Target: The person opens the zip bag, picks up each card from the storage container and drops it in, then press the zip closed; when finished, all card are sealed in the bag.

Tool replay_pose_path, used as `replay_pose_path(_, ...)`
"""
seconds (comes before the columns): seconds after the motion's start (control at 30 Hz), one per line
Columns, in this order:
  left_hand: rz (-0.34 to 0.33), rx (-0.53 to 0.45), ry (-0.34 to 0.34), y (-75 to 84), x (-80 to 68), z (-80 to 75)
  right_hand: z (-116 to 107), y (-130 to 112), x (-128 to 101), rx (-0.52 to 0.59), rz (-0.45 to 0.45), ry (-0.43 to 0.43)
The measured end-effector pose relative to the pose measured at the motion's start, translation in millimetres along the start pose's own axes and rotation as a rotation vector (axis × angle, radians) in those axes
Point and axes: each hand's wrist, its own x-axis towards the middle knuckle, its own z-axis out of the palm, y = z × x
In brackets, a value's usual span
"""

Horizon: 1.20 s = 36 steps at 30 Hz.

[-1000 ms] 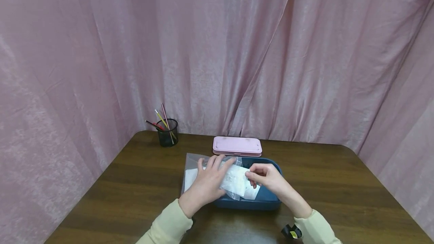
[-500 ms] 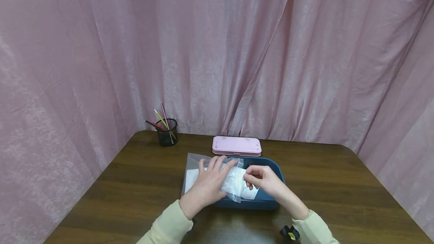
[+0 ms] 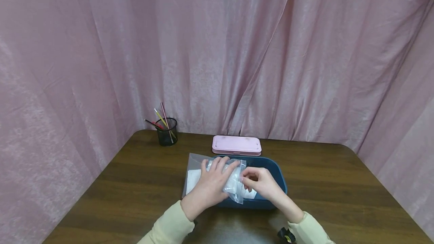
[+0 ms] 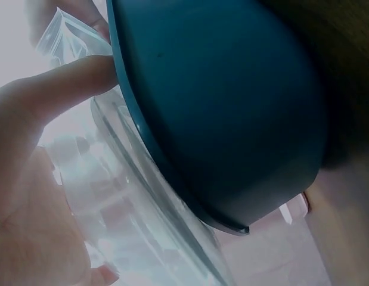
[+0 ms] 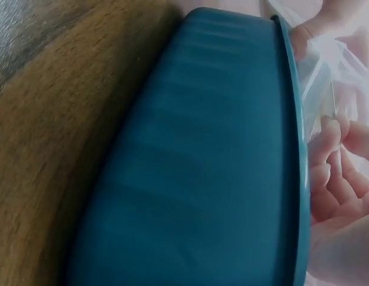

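My left hand (image 3: 211,184) lies palm down with spread fingers on a clear plastic bag (image 3: 234,182). White material shows through the bag, which lies across the left part of a dark blue bin (image 3: 278,176). In the left wrist view my thumb (image 4: 71,83) reaches over the bag to the bin's rim. My right hand (image 3: 262,184) pinches the bag's right edge between thumb and forefinger; in the right wrist view those fingertips (image 5: 332,128) meet at a thin edge of the film. A white piece (image 3: 250,194) shows in the bin below the right hand.
Behind the bin lies a flat pink case (image 3: 236,144). A black mesh cup (image 3: 167,135) with pencils stands at the back left. Beneath everything is a brown wooden table (image 3: 325,176), with pink curtains (image 3: 203,48) around it. A clear sheet with white paper (image 3: 192,179) extends beyond the bin's left side.
My right hand has shifted slightly left, and the bag's edge now lies farther right. Less of the white piece under the right hand shows. The left hand has moved slightly right.
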Motion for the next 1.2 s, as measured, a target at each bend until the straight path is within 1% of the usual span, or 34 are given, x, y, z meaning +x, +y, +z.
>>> replay_pose_path(0.13,-0.008,-0.009,0.000,-1.5,0.7,0.9,-1.8,-3.7,-0.8,-0.060,0.007,0.040)
replay_pose_path(0.3,-0.031,-0.025,-0.016,-3.9,0.9,0.8,-14.8,-9.7,1.2,-0.151,0.022,0.059)
replay_pose_path(0.37,-0.043,-0.036,-0.030,-5.2,1.1,-0.1,-22.7,-11.9,4.2,-0.209,0.024,0.036)
replay_pose_path(0.43,-0.054,-0.048,-0.045,-6.5,1.3,-1.0,-30.5,-14.0,8.3,-0.288,0.013,-0.001)
replay_pose_path(0.53,-0.063,-0.058,-0.059,-8.3,1.9,-1.7,-38.8,-14.2,16.6,-0.415,-0.024,-0.072)
replay_pose_path(0.63,-0.067,-0.059,-0.067,-9.1,2.0,-1.8,-39.9,-11.2,24.6,-0.554,-0.049,-0.144)
replay_pose_path(0.7,-0.067,-0.057,-0.064,-9.4,1.9,-1.8,-37.4,-7.9,29.0,-0.641,-0.043,-0.205)
replay_pose_path(0.77,-0.069,-0.056,-0.062,-9.8,1.6,-1.5,-32.7,-4.6,32.8,-0.713,-0.006,-0.282)
replay_pose_path(0.87,-0.072,-0.060,-0.063,-10.3,1.4,-0.7,-24.1,-1.0,37.0,-0.807,0.088,-0.405)
replay_pose_path(0.97,-0.073,-0.070,-0.068,-10.8,1.2,-0.4,-16.6,0.8,40.0,-0.908,0.181,-0.496)
replay_pose_path(1.07,-0.069,-0.074,-0.063,-11.4,1.2,-0.7,-11.6,2.2,42.8,-0.980,0.268,-0.547)
replay_pose_path(1.17,-0.064,-0.073,-0.051,-12.1,1.3,-1.1,-7.8,5.0,45.6,-1.003,0.357,-0.580)
replay_pose_path(1.2,-0.063,-0.074,-0.049,-12.3,1.4,-1.4,-6.3,6.4,46.6,-1.014,0.372,-0.590)
